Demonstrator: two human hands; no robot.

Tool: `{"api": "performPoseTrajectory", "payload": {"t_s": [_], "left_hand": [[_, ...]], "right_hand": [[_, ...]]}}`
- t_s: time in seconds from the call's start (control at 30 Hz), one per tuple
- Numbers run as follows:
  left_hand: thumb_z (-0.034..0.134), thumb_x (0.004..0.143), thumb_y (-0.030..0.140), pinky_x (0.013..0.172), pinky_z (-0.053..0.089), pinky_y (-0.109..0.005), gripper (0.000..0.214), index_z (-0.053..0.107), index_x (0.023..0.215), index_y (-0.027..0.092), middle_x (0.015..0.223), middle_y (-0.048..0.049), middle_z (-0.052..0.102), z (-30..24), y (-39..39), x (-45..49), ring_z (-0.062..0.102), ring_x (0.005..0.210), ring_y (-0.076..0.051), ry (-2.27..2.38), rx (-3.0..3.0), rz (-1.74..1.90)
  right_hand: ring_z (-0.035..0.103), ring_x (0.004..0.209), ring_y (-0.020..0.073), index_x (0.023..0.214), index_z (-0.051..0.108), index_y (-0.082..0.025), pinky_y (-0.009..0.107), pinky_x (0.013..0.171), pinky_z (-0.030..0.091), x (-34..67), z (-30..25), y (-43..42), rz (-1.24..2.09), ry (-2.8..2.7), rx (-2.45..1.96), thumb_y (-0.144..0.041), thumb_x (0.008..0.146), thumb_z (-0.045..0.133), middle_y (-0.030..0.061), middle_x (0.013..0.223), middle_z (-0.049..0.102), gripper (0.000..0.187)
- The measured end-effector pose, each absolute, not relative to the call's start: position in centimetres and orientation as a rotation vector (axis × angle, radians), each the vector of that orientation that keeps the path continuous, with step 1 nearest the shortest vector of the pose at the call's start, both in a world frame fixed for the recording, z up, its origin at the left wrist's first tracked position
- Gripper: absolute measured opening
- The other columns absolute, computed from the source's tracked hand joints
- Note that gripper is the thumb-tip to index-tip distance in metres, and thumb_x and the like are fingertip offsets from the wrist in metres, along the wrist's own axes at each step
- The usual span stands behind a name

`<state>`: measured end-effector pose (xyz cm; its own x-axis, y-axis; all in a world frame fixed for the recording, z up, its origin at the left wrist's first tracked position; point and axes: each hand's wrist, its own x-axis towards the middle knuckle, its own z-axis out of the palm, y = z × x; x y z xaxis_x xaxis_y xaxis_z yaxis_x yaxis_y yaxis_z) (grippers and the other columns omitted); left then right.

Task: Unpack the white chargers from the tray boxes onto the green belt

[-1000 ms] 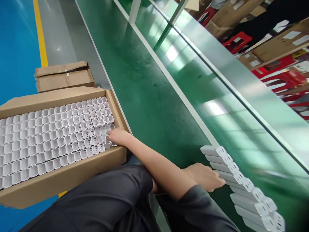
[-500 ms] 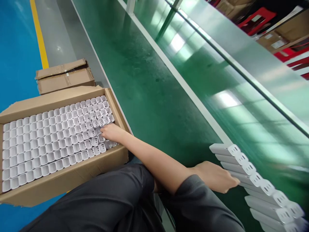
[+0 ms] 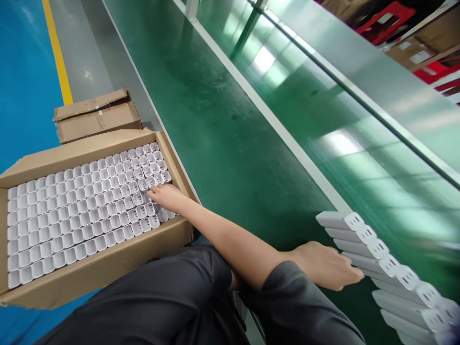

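My right hand [image 3: 168, 196] reaches left across my body into an open cardboard box [image 3: 118, 247]. Its fingers are bent down among rows of white plastic housings [image 3: 81, 203] and appear to pinch one; the fingertips are partly hidden. My left hand [image 3: 323, 266] comes out from beneath the right forearm and points right. Its fingers are curled closed against a slanted row of white housings with slotted ends [image 3: 390, 264] on the green work surface [image 3: 230, 158]. What the left fingers hold, if anything, is hidden.
A closed cardboard box [image 3: 98, 117] lies beyond the open one. A pale rail [image 3: 273, 122] runs along the green surface, with a metal ledge [image 3: 366, 62] farther right. Red stools [image 3: 390, 21] and more cartons [image 3: 411, 52] are at upper right.
The view has shifted slightly, so the box and the row of housings sit a little farther right. Both hands stay at nearly the same places relative to the housings.
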<state>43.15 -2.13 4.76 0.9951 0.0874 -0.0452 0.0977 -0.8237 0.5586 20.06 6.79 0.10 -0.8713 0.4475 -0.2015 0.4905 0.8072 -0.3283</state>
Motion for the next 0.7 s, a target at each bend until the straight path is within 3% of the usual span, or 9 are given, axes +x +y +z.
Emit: {"api": "performPoseTrajectory", "payload": {"t_s": [0.17,0.3,0.43,0.57,0.7], "left_hand": [[0.042,0.089,0.013,0.062,0.045,-0.032,0.032,0.070,0.101,0.025,0.121,-0.0158,0.065,2.2,-2.9,44.9,0.063,0.100,-0.018,0.161,2.530,0.142],[0.050,0.086,0.009,0.057,0.047,-0.033,0.026,0.069,0.102,0.015,0.111,-0.0203,0.067,1.7,-2.9,45.0,0.066,0.094,-0.025,0.087,2.522,0.266],[0.052,0.086,0.008,0.057,0.047,-0.033,0.025,0.069,0.103,0.014,0.110,-0.0207,0.067,2.0,-2.9,44.9,0.066,0.095,-0.026,0.113,2.519,0.266],[0.049,0.088,0.008,0.060,0.047,-0.033,0.027,0.068,0.107,0.012,0.112,-0.0201,0.067,2.4,-2.9,44.7,0.065,0.097,-0.025,0.127,2.523,0.226],[0.045,0.090,0.009,0.061,0.047,-0.030,0.031,0.067,0.112,0.013,0.115,-0.0189,0.067,2.8,-3.0,44.5,0.065,0.100,-0.023,0.166,2.564,0.213]], "right_hand": [[0.060,0.113,0.0171,0.131,0.052,-0.017,0.027,0.091,0.049,19.8,-1.2,7.0,-1.002,2.891,0.937,0.008,0.084,0.042,0.0096,0.138,0.056,0.055],[0.064,0.106,0.0216,0.125,0.056,-0.016,0.031,0.090,0.049,19.8,-1.5,7.0,-1.181,2.667,1.179,0.005,0.082,0.043,0.0118,0.122,0.065,0.049],[0.068,0.093,0.0254,0.130,0.049,-0.015,0.033,0.080,0.053,19.9,-1.7,6.6,-1.216,2.510,1.199,-0.002,0.079,0.052,0.0127,0.105,0.072,0.053],[0.071,0.090,0.0252,0.137,0.044,-0.015,0.033,0.076,0.056,19.8,-2.0,6.5,-1.259,2.443,1.082,-0.007,0.077,0.056,0.0129,0.107,0.073,0.062],[0.071,0.096,0.0291,0.134,0.051,-0.010,0.038,0.079,0.058,19.6,-2.5,6.6,-1.252,2.428,1.033,-0.007,0.073,0.058,0.0190,0.116,0.070,0.061]]}}
